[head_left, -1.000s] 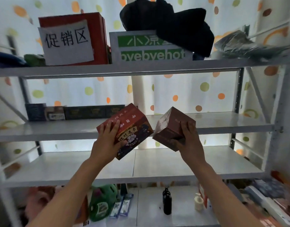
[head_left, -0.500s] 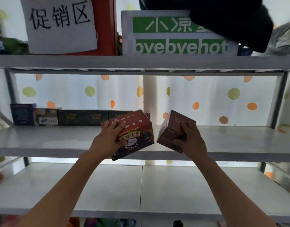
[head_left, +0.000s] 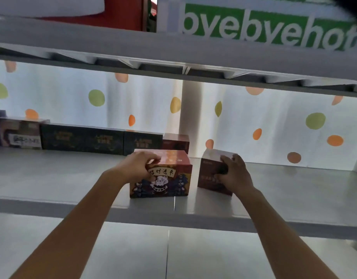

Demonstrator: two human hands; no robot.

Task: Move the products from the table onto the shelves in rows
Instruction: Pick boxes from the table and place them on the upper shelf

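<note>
1. A red rectangular cardboard box with a cat print (head_left: 161, 179) is set on the white metal middle shelf (head_left: 52, 178), near its front edge.
2. It is gripped at the top left corner by the left hand (head_left: 136, 168), grip curled on the box.
3. A plain maroon cardboard box (head_left: 211, 174) stands just beside it, apart, held by the right hand (head_left: 233, 174), grip wrapped round its right side.
4. A row of dark boxes (head_left: 83, 138) is lined along the shelf's back.
</note>
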